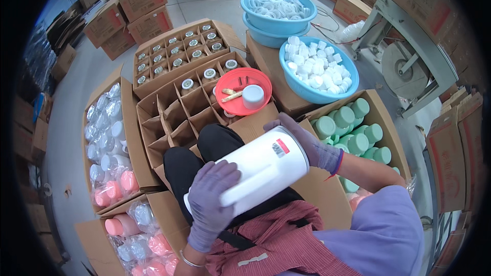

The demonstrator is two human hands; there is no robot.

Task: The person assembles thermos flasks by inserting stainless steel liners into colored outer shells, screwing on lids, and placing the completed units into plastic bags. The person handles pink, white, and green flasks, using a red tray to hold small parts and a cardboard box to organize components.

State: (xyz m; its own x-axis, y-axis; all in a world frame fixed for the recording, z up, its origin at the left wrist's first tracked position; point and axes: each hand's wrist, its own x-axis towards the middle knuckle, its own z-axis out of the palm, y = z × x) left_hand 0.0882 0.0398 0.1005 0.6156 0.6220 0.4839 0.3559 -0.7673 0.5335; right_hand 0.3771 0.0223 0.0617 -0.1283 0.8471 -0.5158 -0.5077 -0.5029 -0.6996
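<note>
Far left: open cardboard box of plastic-wrapped bottles (105, 138), clear-white at the top, pink toward the near end. Below it, near the lower edge, a second open carton of wrapped pink and white bottles (140, 240).

Next right: brown cardboard box with a divider grid (176, 117), most near cells bare, a few far cells filled with capped jars. Beyond that, another gridded carton full of small silver-lidded jars (176, 53). Resting on the divider box's right corner, a round red plastic basin (243, 91) with a white cap and a couple of small pale sticks inside.

Centre, over the lap: large white cylindrical plastic jar (263, 168), lying tilted, its top pointing up and right, a small label with a red patch near that end. Left hand (209, 202), in a purple glove, wrapped over the jar's lower end, fingers curled on its side, gripping. Right hand (309, 140), also purple-gloved, closed over the jar's upper rim, with a red band at the wrist.

Further right and back: two stacked light-blue basins of white rings (279, 7), then a wide blue basin heaped with small white caps (317, 69). Just right of the jar, an open cardboard box of mint-green round lids (353, 133). Far right: grey metal machine frame with a round wheel (404, 66), with stacked cartons behind.
</note>
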